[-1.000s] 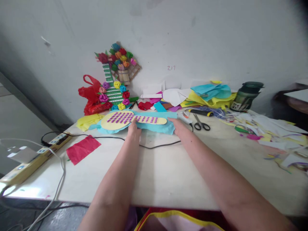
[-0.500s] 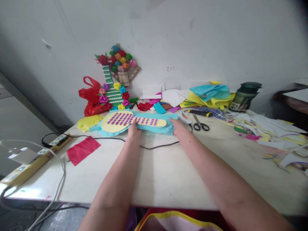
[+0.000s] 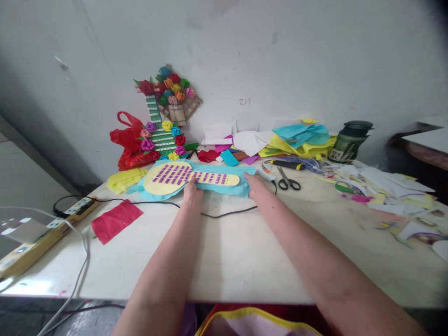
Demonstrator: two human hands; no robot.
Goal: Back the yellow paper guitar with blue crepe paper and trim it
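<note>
Well, cutout (image 3: 171, 182): was laid flat on blue paper (image 3: 224, 189), towards the far side of the table (image 3: 227, 252); judged light, fairly stiff — best supported at both ends.
Blue paper: was judged thin, soft, easily creased; best held by its edges.
Left hand (image 3: 192, 189): was placed where the cutout narrowed; grip could not be told.
Right hand (image 3: 255, 185): was set at the paper's right end — grip likewise unclear.

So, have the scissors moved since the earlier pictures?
No. The scissors sit in the same place relative to the number on the wall; both appear slightly further left because the whole view shifted.
</note>
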